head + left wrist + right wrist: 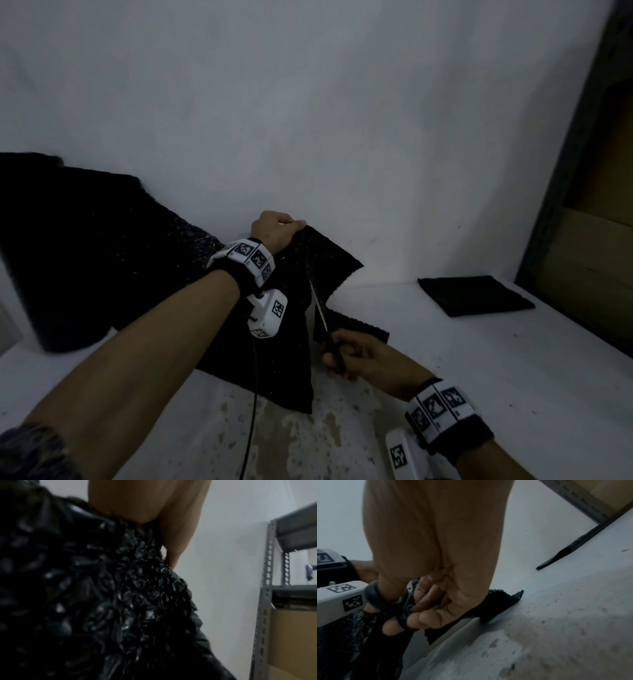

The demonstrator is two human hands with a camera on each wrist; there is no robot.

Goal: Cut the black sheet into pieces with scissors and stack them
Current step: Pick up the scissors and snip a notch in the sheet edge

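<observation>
The black bubbly sheet (102, 260) drapes from the far left across the white table. My left hand (274, 229) grips its upper edge and holds it raised; in the left wrist view the sheet (102, 588) fills the frame below the hand (154, 513). My right hand (363, 359) holds dark-handled scissors (323, 318), blades pointing up into a slit in the sheet. The right wrist view shows my fingers through the scissor loops (388, 601). A part-cut flap (342, 260) hangs to the right of the blades. A cut black piece (472, 294) lies flat at the back right.
A white wall (308, 102) stands directly behind the table (479, 377). A grey metal shelf rack (264, 588) with cardboard boxes (596, 246) borders the table's right side. The table's front surface is worn and stained (291, 438). A black cable (251, 411) hangs from the left wrist camera.
</observation>
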